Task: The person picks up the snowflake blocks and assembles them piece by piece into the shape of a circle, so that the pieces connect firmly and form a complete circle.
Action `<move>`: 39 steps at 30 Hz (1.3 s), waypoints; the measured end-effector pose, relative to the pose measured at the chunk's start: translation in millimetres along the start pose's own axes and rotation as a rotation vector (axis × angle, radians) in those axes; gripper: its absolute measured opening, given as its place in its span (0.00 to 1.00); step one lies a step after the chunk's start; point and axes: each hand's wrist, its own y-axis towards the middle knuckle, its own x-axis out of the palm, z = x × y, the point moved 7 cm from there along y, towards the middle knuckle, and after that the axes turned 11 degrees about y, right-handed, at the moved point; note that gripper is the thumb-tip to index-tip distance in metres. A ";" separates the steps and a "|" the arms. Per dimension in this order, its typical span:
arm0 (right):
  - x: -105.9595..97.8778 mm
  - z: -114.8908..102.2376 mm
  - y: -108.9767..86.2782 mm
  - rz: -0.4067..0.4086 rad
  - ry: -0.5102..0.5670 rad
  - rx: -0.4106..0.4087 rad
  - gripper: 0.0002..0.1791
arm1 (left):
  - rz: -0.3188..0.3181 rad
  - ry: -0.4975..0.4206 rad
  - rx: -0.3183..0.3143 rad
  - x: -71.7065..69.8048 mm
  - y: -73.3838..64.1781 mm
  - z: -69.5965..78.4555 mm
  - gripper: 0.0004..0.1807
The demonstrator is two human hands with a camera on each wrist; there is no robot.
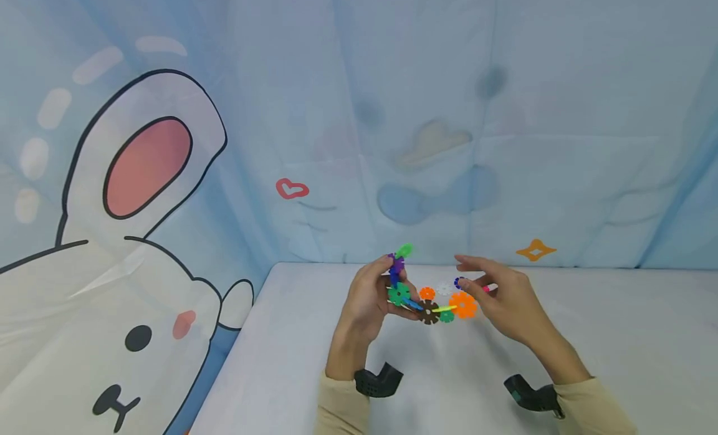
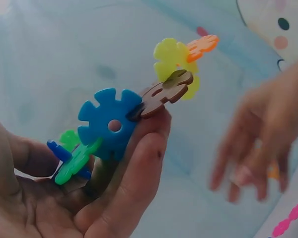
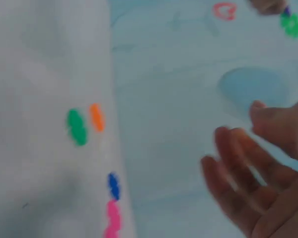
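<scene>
My left hand [image 1: 361, 304] grips a chain of interlocking plastic snowflake discs, its fingers behind the pieces. Along the chain run a light green disc [image 1: 405, 250], a purple disc [image 1: 397, 263], a darker green disc [image 1: 399, 294], a blue disc [image 2: 99, 119], a brown disc [image 2: 159, 96], a yellow disc [image 2: 171, 57] and, at the free end, an orange disc [image 1: 463, 305]. To the right of that end is my right hand [image 1: 513, 304], fingers loosely bent and apart, holding nothing. The left wrist view shows the right hand blurred, away from the chain.
Loose discs lie on the white table [image 1: 634, 335] beyond the chain: a small orange disc [image 1: 427, 293], a green disc [image 1: 447, 316], a clear disc [image 1: 444, 289], a blue disc [image 3: 113, 186] and pink discs [image 3: 112, 218]. A blue printed curtain [image 1: 359, 111] hangs behind the table.
</scene>
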 end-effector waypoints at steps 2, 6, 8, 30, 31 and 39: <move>11.5 20.3 -1.6 -0.070 -0.073 0.074 0.28 | 0.043 -0.012 0.014 -9.8 -0.2 2.3 0.20; 39.1 45.9 -4.7 -0.205 -0.137 0.150 0.28 | 0.078 -0.034 0.029 -17.9 0.9 5.7 0.20; 53.0 52.1 -6.4 -0.253 -0.164 0.158 0.29 | 0.083 -0.033 0.029 -18.3 1.6 6.2 0.20; 81.6 63.1 -10.2 -0.407 -0.316 0.203 0.18 | -0.006 0.005 0.016 0.6 0.0 5.2 0.17; 80.5 62.6 -9.8 -0.379 -0.317 0.157 0.17 | -0.014 0.006 0.017 2.1 -0.3 5.7 0.17; 79.9 65.2 0.8 -0.354 -0.378 0.088 0.14 | -0.071 0.010 0.020 17.0 -2.9 7.6 0.17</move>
